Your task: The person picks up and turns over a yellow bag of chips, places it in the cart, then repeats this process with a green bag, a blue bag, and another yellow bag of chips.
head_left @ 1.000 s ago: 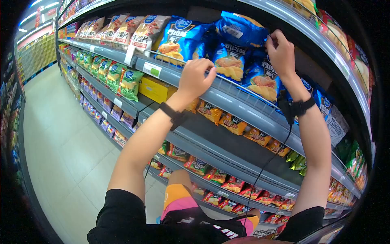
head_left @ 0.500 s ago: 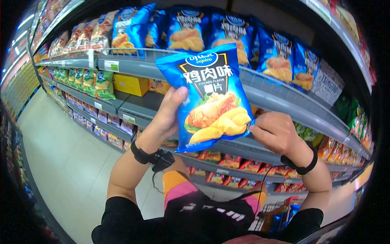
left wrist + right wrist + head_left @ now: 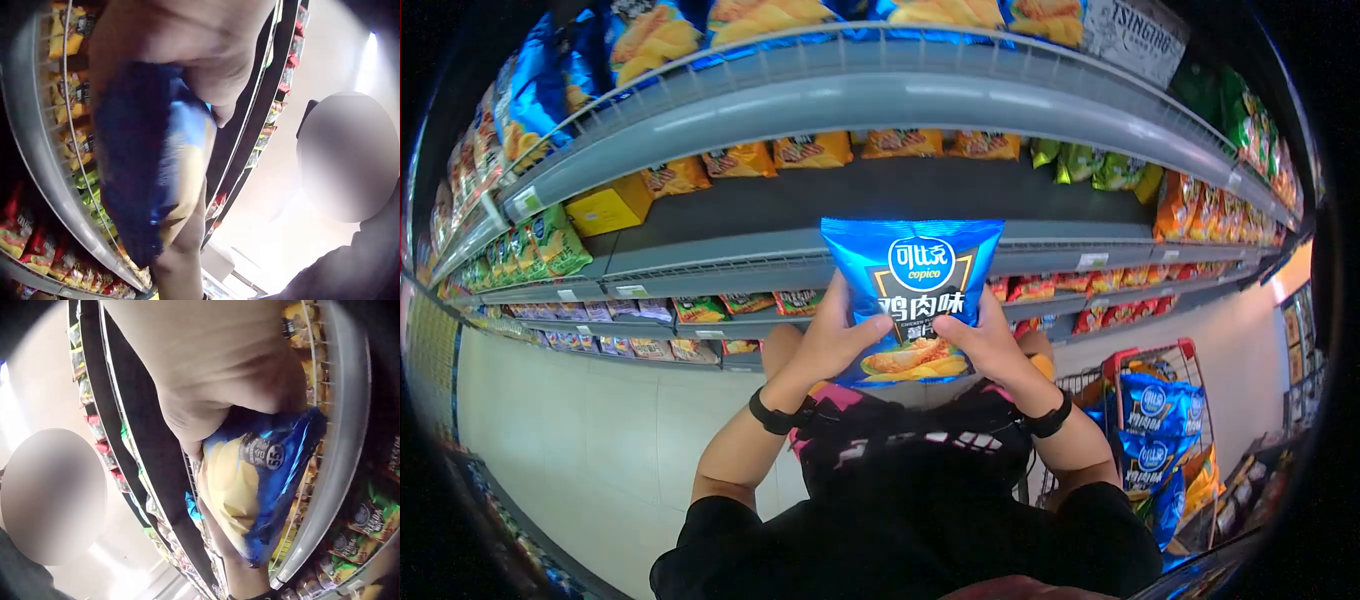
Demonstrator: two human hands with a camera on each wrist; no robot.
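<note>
Below the top shelf edge [image 3: 880, 95], blue chip bag [image 3: 912, 290] now sits pulled down to chest height, left hand [image 3: 832, 340] and right hand [image 3: 988, 345] both gripping its lower sides — off the shelf, cart [image 3: 1160, 420] just right.

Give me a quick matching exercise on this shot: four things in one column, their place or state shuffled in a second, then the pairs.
Things
1. blue chip bag
2. shopping cart
3. yellow box
4. Tsingtao carton

Places or states
A. top shelf, upper right
B. held upright in both hands
C. on a shelf at the left, beside green bags
D. on the floor at the right, holding blue bags

Pairs: 1-B, 2-D, 3-C, 4-A
</note>
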